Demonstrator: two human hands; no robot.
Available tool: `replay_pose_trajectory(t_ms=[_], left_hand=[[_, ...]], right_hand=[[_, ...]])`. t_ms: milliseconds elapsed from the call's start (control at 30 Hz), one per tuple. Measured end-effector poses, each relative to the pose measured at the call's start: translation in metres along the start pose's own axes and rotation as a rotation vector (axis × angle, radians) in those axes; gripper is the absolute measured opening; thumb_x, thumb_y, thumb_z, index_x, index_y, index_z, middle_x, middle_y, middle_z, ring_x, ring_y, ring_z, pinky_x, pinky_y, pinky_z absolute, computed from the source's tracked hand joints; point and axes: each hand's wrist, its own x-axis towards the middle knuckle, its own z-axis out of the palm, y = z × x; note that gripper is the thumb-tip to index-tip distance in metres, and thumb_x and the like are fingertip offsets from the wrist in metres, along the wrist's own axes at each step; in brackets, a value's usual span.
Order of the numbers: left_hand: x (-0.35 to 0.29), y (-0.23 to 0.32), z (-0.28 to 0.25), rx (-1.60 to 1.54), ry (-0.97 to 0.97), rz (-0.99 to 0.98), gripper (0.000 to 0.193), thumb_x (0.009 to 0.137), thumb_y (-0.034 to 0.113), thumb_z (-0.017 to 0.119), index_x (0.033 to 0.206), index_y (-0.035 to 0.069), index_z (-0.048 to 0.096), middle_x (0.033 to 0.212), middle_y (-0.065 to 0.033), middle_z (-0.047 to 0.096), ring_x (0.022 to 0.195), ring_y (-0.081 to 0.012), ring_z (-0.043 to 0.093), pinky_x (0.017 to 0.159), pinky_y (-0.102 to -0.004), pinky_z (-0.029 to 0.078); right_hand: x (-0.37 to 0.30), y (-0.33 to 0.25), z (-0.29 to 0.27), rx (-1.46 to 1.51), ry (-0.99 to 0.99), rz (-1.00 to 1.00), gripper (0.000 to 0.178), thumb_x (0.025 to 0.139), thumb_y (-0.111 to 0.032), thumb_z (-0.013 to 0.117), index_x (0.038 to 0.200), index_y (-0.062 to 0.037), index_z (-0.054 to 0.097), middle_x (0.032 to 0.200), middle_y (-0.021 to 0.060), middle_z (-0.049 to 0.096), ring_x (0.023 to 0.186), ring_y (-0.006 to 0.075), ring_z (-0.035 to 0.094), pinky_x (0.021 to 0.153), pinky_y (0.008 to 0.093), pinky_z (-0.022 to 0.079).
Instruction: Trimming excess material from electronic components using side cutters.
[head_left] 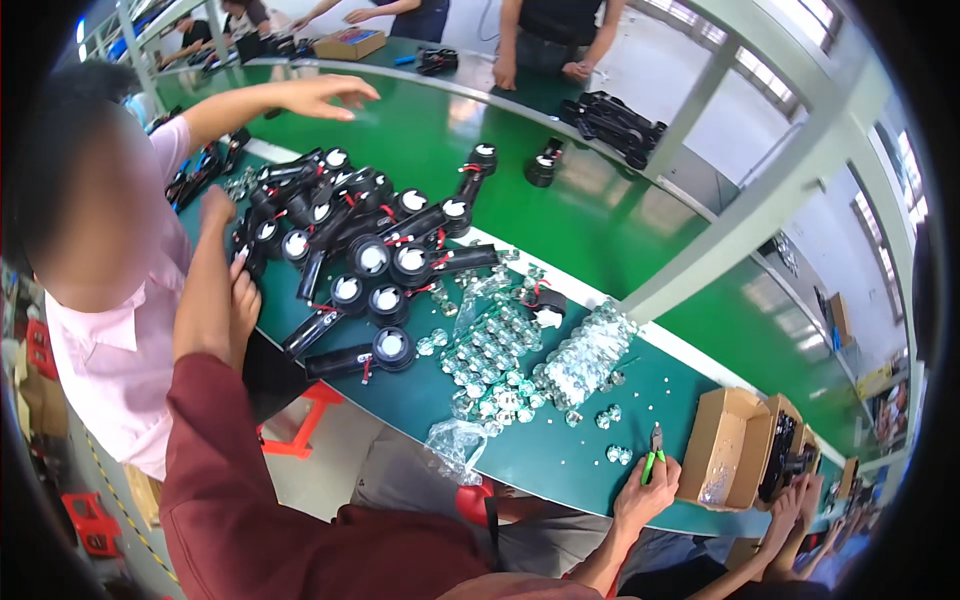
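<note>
pretty bright overall, windows (pixel 766 76) glowed whitish at upper right, pale sheen sat on the glossy green belt (pixel 590 230), fisheye curved its edges hard, corners went black, far-right stuff looked kinda soft

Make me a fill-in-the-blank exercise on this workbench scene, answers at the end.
1. The right hand holds pliers with ____ handles.
2. The left hand is near a heap of ____ tube-shaped parts.
3. The open box just right of the pliers is made of brown ____.
4. The co-worker at the far left wears a ____ shirt.

Missing words: green; black; cardboard; pink.
</note>
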Motion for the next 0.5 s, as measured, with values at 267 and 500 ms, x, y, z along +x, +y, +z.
replay_pose_trajectory(t_ms=[267, 500], left_hand=[[-0.169, 0.099, -0.135, -0.132, 0.267, 0.26, 0.027, 0.093, 0.026, 0.058, 0.115, 0.016, 0.071, 0.11, -0.0165, 0.073, 0.107, -0.039, 0.067, 0.09, -0.0507, 0.053], [-0.417, 0.172, -0.151, -0.953, -0.195, 0.875, 0.02, 0.088, 0.004, 0.071, 0.108, 0.001, 0.07, 0.095, -0.0083, 0.071, 0.084, -0.013, 0.065, 0.076, -0.0282, 0.052]], right_hand=[[0.007, 0.003, -0.003, 0.027, 0.02, 0.0, 0.02, 0.086, -0.009, 0.07, 0.104, -0.0019, 0.07, 0.106, 0.0148, 0.065, 0.093, 0.0366, 0.062, 0.079, 0.0455, 0.046], [0.01, 0.019, 0.007, -0.005, -0.017, 0.043, 0.036, 0.081, 0.0, 0.064, 0.118, -0.0001, 0.067, 0.145, 0.0193, 0.05, 0.125, 0.0388, 0.053, 0.099, 0.0494, 0.043]])
